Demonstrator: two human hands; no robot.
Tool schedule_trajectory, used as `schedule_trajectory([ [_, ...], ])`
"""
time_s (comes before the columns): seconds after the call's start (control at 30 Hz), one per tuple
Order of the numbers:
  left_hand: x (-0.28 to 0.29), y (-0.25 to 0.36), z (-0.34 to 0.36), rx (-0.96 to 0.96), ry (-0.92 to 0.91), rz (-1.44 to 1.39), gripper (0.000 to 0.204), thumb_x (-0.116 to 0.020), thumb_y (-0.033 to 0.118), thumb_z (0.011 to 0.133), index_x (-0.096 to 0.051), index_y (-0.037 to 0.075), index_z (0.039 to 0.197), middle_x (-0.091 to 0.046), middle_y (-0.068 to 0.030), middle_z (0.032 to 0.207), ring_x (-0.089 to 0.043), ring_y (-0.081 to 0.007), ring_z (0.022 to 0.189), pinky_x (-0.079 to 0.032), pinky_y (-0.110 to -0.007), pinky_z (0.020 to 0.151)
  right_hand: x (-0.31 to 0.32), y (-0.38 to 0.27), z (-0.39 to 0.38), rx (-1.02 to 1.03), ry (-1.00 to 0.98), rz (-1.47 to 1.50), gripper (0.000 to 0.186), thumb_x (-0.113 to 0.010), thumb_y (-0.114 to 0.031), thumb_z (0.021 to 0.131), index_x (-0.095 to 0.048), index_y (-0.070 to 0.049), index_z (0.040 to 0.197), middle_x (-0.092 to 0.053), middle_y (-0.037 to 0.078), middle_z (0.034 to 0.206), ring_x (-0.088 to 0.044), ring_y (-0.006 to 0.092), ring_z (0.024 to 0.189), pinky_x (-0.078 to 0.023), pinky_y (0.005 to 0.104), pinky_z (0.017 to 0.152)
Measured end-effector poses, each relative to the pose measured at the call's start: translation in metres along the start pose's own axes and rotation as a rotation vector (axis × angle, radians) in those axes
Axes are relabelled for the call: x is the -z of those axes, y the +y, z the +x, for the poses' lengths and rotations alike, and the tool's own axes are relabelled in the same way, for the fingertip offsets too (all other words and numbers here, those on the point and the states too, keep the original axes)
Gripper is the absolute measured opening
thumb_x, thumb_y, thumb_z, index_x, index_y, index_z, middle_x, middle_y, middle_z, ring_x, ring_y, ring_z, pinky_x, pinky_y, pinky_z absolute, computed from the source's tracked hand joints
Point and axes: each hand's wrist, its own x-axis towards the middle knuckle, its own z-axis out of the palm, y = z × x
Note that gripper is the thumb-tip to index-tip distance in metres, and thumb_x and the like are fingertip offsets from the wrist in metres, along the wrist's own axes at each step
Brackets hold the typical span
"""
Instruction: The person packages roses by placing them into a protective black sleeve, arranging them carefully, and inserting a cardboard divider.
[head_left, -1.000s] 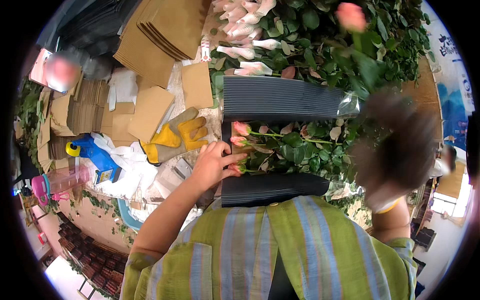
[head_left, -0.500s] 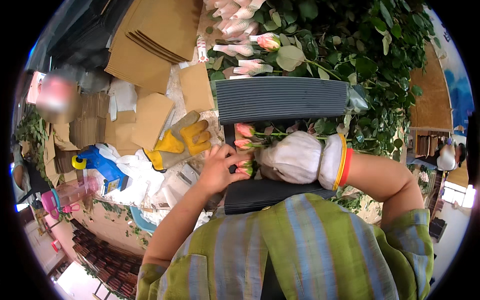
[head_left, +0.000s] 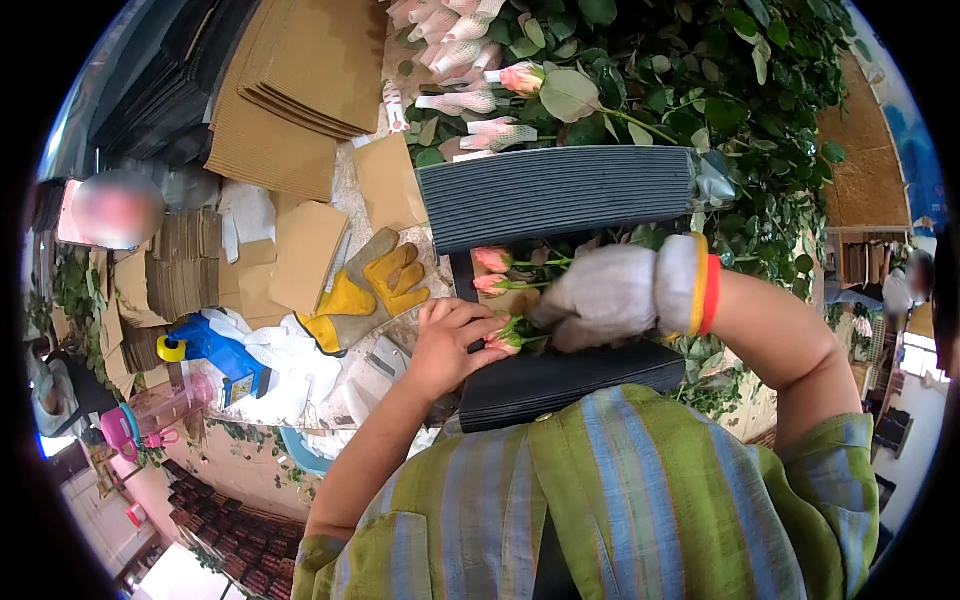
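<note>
A pink rose [head_left: 508, 338], green-tinged at its outer petals, is held between thumb and fingertips of the bare left hand [head_left: 455, 345]. Two more blooms [head_left: 491, 260] are seen just beyond this grip. Whether anything is grasped by the gloved right hand [head_left: 605, 297] beside it cannot be told.

I have open room over the upper black ribbed stack [head_left: 560, 195]; beyond it, netted flower heads [head_left: 470, 102] and dense leaves [head_left: 740, 110] block me. The channel down to the lower black stack [head_left: 585, 385] is crowded: my left hand [head_left: 455, 345] at the lowest rose [head_left: 507, 342] fills its left end, my gloved right hand [head_left: 605, 298] its middle. Leftward, a narrow bare table strip [head_left: 439, 282] borders a yellow-grey glove [head_left: 365, 292].
</note>
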Motion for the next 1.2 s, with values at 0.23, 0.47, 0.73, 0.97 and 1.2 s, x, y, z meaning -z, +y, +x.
schedule_trajectory([
  [0.23, 0.011, 0.012, 0.008, -0.055, 0.059, 0.178, 0.039, -0.086, 0.032, 0.065, -0.074, 0.018, 0.099, -0.061, -0.0043, 0.115, -0.054, -0.0237, 0.106, -0.036, -0.043, 0.094, -0.039, 0.016, 0.043, 0.208, 0.674, -0.435, 0.026, -0.060, -0.020, 0.085, -0.071, -0.013, 0.107, -0.072, 0.017, 0.087, -0.070, 0.0373, 0.080, -0.055, 0.0451, 0.069],
  [0.47, 0.010, -0.005, 0.015, -0.038, -0.111, -0.052, 0.037, -0.083, 0.030, 0.070, -0.074, 0.016, 0.103, -0.060, -0.0067, 0.117, -0.054, -0.0273, 0.114, -0.033, -0.050, 0.107, -0.034, 0.018, 0.022, 0.158, 0.641, -0.396, 0.019, -0.063, -0.019, 0.081, -0.065, -0.005, 0.095, -0.067, 0.017, 0.072, -0.067, 0.0359, 0.064, -0.053, 0.0452, 0.056],
  [0.73, 0.000, -0.002, 0.018, -0.017, -0.036, 0.014, 0.042, -0.077, 0.020, 0.077, -0.067, 0.018, 0.118, -0.057, -0.0079, 0.118, -0.053, -0.0300, 0.111, -0.038, -0.050, 0.101, -0.036, 0.026, 0.057, 0.011, 0.785, -0.318, 0.019, -0.063, -0.023, 0.083, -0.069, -0.008, 0.091, -0.068, 0.018, 0.078, -0.068, 0.0372, 0.072, -0.053, 0.0489, 0.065],
  [0.97, 0.006, 0.003, 0.021, -0.171, 0.069, 0.265, 0.048, -0.081, 0.021, 0.068, -0.067, 0.014, 0.114, -0.053, -0.0107, 0.125, -0.048, -0.0342, 0.117, -0.039, -0.049, 0.099, -0.049, 0.044, 0.062, 0.317, 0.919, -0.400, 0.018, -0.063, -0.023, 0.082, -0.069, -0.011, 0.095, -0.068, 0.016, 0.079, -0.068, 0.0379, 0.074, -0.053, 0.0490, 0.066],
  [1.2, 0.013, 0.004, 0.029, -0.167, -0.022, 0.152, 0.049, -0.083, 0.018, 0.065, -0.069, 0.010, 0.111, -0.053, -0.0135, 0.129, -0.048, -0.0360, 0.119, -0.041, -0.049, 0.101, -0.050, 0.050, 0.063, 0.299, 0.861, -0.386, 0.022, -0.064, -0.018, 0.079, -0.066, -0.009, 0.100, -0.067, 0.017, 0.076, -0.067, 0.0370, 0.071, -0.052, 0.0481, 0.063],
])
